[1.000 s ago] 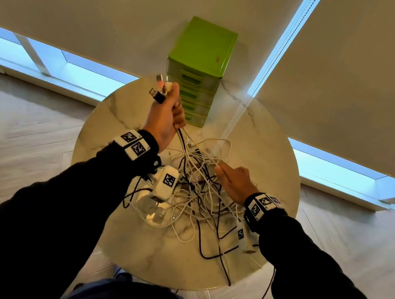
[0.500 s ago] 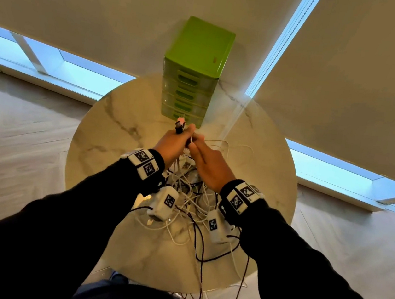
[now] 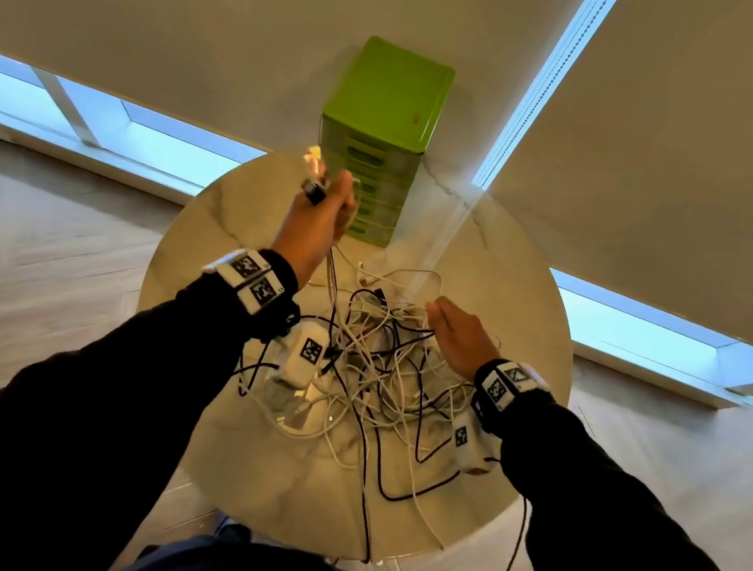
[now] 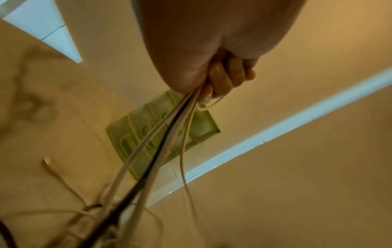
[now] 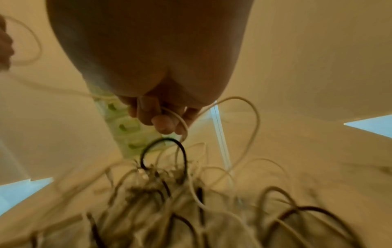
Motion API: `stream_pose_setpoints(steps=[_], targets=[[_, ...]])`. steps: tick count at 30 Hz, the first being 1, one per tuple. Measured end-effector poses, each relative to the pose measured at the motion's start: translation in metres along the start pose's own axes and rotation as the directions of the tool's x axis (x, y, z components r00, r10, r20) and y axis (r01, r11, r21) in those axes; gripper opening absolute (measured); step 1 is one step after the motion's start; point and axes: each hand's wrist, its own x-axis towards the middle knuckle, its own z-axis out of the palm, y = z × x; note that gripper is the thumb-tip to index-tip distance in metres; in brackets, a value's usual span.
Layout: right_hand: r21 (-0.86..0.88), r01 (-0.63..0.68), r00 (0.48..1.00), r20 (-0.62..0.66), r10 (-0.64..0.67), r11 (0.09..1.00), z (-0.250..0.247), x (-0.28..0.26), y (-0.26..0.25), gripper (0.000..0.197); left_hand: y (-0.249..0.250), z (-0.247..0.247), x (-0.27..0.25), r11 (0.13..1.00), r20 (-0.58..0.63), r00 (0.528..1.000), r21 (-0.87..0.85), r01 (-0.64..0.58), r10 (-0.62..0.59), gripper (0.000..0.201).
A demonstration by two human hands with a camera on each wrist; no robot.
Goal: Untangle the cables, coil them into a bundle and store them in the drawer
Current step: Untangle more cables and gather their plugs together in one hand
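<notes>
A tangle of white and black cables (image 3: pixel 382 372) lies on the round marble table (image 3: pixel 209 234). My left hand (image 3: pixel 321 220) is raised above the table's back left and grips a bunch of cable ends (image 4: pixel 169 130), with plugs (image 3: pixel 313 188) sticking out above the fist. My right hand (image 3: pixel 459 334) hovers low over the right side of the tangle and pinches one white cable (image 5: pixel 180 120) between its fingers. The green drawer unit (image 3: pixel 379 142) stands at the back of the table with its drawers closed.
Several white adapter blocks (image 3: pixel 295 413) lie at the left of the pile. A black cable (image 3: pixel 505 566) and others hang over the table's front edge toward the wooden floor. Roller blinds and a low window strip (image 3: pixel 99 124) lie behind the table.
Half a second ago both hands met near the drawer unit. Since then my left hand has lifted the cable ends up and left, and my right hand has dropped back right over the pile.
</notes>
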Motion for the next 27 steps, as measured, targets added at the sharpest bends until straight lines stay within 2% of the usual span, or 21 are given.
stream_pose_setpoints(steps=[2, 3, 6, 8, 11, 13, 15, 18, 21, 23, 27], targets=[[0.045, -0.015, 0.995, -0.098, 0.019, 0.999, -0.011, 0.012, -0.019, 0.037, -0.013, 0.008, -0.013, 0.946, 0.102, 0.995, 0.324, -0.014, -0.02, 0.041], [0.065, 0.006, 0.993, -0.118, 0.001, 0.998, -0.015, 0.016, -0.033, 0.037, -0.021, 0.013, -0.018, 0.903, 0.131, 0.99, 0.429, -0.011, -0.05, 0.041], [0.079, 0.128, 0.99, -0.071, -0.122, 0.989, -0.017, 0.016, -0.078, 0.039, -0.044, 0.023, -0.023, 0.849, 0.089, 0.986, 0.524, 0.074, -0.141, 0.041], [0.101, 0.197, 0.98, -0.029, -0.195, 0.975, -0.01, 0.01, -0.096, 0.037, -0.051, 0.024, -0.02, 0.879, 0.029, 0.98, 0.448, 0.163, -0.196, 0.047], [0.153, 0.219, 0.975, -0.004, -0.221, 0.964, 0.002, 0.0, -0.102, 0.033, -0.049, 0.026, -0.012, 0.958, -0.022, 0.971, 0.162, 0.239, -0.238, 0.039], [0.194, 0.225, 0.973, 0.013, -0.231, 0.955, 0.009, -0.006, -0.095, 0.03, -0.039, 0.027, -0.009, 0.974, -0.085, 0.971, 0.0, 0.225, -0.224, 0.036], [0.199, 0.227, 0.971, 0.025, -0.237, 0.953, 0.013, -0.011, -0.084, 0.03, -0.028, 0.026, -0.007, 0.981, -0.136, 0.974, -0.091, 0.172, -0.184, 0.038], [0.17, 0.19, 0.977, 0.064, -0.203, 0.967, 0.013, -0.011, -0.061, 0.029, -0.014, 0.017, -0.005, 0.976, -0.145, 0.979, -0.184, 0.116, -0.143, 0.038], [0.1, 0.141, 0.983, 0.101, -0.151, 0.985, 0.012, -0.009, -0.039, 0.03, -0.007, 0.007, -0.002, 0.96, -0.086, 0.994, -0.278, 0.041, -0.068, 0.038], [0.066, 0.106, 0.988, 0.109, -0.113, 0.992, 0.012, -0.008, -0.03, 0.029, -0.001, -0.001, 0.0, 0.964, -0.086, 0.996, -0.266, -0.014, -0.01, 0.037], [0.0, 0.07, 0.988, 0.14, -0.069, 0.998, 0.012, -0.006, -0.02, 0.03, 0.019, -0.015, 0.005, 0.977, -0.164, 0.985, -0.192, -0.088, 0.056, 0.034]])
